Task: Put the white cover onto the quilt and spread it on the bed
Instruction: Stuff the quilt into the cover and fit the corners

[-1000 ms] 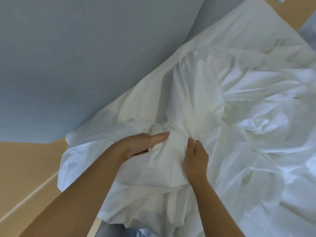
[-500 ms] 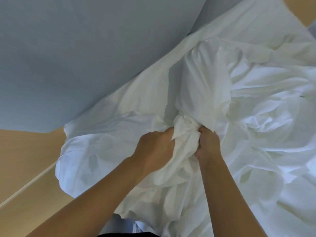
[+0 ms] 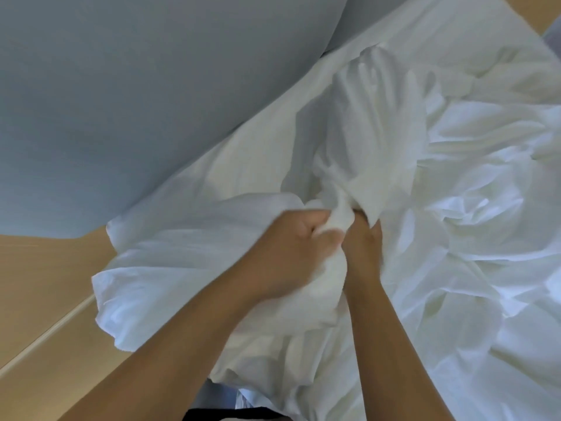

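Left hand [image 3: 291,238] and right hand [image 3: 362,247], both fisted, clench one bunch of the white cover [image 3: 182,268], which lies heaped on the bed [image 3: 440,28]. Grip firmly; draw your fabric along evenly, without twisting.

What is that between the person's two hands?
A bunched twist of the white cover. The left hand and the right hand both grip it, close together. The head view shows this.
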The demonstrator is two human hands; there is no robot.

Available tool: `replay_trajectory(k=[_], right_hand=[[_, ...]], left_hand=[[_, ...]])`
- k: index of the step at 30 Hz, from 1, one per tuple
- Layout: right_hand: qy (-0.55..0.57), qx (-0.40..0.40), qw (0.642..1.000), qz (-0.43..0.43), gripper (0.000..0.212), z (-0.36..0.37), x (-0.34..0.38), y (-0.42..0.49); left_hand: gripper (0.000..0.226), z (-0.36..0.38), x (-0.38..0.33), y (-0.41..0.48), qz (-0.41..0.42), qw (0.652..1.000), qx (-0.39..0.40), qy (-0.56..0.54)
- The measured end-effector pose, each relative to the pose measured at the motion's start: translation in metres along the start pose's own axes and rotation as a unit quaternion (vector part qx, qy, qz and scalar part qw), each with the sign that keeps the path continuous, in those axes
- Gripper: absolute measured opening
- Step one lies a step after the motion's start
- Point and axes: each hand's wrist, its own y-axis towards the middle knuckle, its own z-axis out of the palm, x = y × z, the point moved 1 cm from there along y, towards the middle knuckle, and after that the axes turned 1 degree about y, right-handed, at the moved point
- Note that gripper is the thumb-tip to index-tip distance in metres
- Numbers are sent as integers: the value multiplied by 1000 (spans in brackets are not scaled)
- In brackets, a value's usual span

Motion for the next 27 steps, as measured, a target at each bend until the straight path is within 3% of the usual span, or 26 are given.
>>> replay_trajectory(k=[1,3,4,6,9,11,13,15,18,20,24,27], right_hand=[[-1,46,999,26,19,3,1,3],[24,134,989,66,18,8,-1,6],[40,160,982,86,18,10,-1,7],[67,183,973,121,16,9,-4,9],[62,176,976,111,28,3,-9,15],[37,160,983,83,35,3,-7,16],[-1,138,989,53,32,4,-4,17],[-27,103,994,22,23,6,1,18],[-51,83,995,-18,25,12,6,18],[-61,72,995,-31,25,15,10,23],[-154,3,983,-101,30,9,31,36],[-131,-41,975,-177,39,-3,55,39]], left_hand=[[29,6,14,5,-6,994,53,96],[63,8,40,13,-10,948,133,289],[69,6,47,15,-24,933,153,324],[61,0,48,20,-70,946,169,268],[34,-18,37,35,-126,977,111,132],[41,-32,33,53,-70,979,48,186],[59,-44,35,68,-33,948,15,315],[75,-47,42,77,-74,911,61,401],[75,-32,50,72,-109,905,176,372],[70,-28,55,68,-83,910,146,379],[47,-42,58,71,-3,915,-12,402],[60,-53,59,77,22,930,-47,365]])
